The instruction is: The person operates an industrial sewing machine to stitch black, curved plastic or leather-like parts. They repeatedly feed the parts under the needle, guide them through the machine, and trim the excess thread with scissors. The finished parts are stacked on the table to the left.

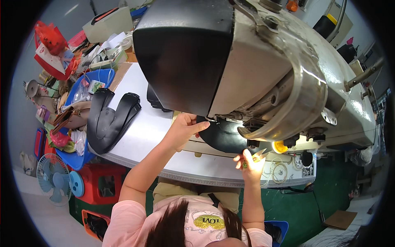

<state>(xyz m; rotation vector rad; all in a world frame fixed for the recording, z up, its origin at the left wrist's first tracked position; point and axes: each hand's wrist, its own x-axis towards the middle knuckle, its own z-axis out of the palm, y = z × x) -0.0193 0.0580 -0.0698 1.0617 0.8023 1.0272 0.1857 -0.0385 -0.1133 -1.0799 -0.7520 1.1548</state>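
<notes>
Head view: left hand point(185, 128) pinches one curved black panel point(221, 135) under one sewing machine point(247, 70); right hand point(252, 165) grips one pair of snips point(259, 153).

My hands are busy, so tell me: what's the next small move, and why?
Perhaps ease your left hand toward you along the black piece for finger clearance: it grips the left edge, close to where the machine head overhangs.

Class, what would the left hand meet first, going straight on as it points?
The left hand would likely meet the curved black piece right beside it; exact depth is unclear.
</notes>
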